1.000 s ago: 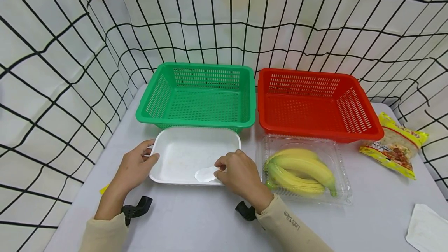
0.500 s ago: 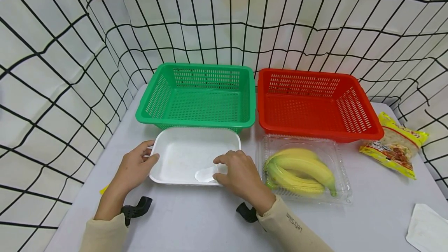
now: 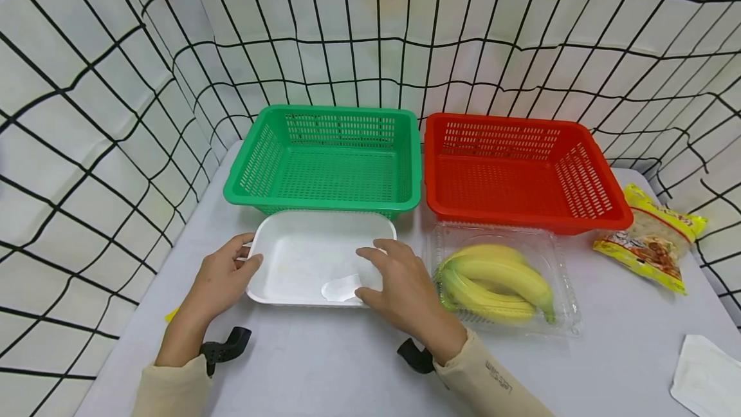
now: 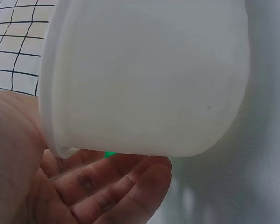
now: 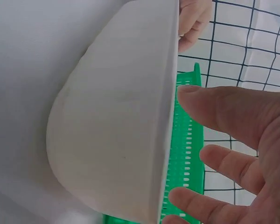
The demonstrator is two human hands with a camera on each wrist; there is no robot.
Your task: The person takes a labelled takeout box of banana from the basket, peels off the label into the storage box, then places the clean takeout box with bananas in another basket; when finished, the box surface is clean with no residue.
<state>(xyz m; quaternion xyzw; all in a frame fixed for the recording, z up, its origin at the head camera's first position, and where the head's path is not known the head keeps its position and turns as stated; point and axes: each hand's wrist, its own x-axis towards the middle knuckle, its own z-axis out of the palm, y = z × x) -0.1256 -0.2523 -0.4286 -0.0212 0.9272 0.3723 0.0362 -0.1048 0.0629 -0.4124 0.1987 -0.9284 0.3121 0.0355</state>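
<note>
A shallow white tray [image 3: 312, 243] with rounded corners sits in front of the green basket. My left hand [image 3: 220, 278] holds its left rim, thumb over the edge and fingers along the outer wall [image 4: 144, 88]. Inside the tray's front right corner lies a flat, glossy white piece with a rounded end [image 3: 341, 288]; its right end is hidden behind my right thumb. My right hand [image 3: 408, 288] hovers over the tray's right rim, thumb and fingers spread apart. In the right wrist view, nothing shows between those fingers [image 5: 231, 165].
Behind the tray stand a green basket [image 3: 324, 203] and a red basket [image 3: 527, 219]. A clear plastic box [image 3: 564, 275] with bananas [image 3: 498, 282] lies to the right. Farther right are a yellow snack packet [image 3: 654, 240] and a white tissue [image 3: 706, 375]. Black netting surrounds the table.
My right thumb and fingers, close together at the white piece before, have spread and drawn slightly right. The piece stays in the tray. My left hand keeps its hold.
</note>
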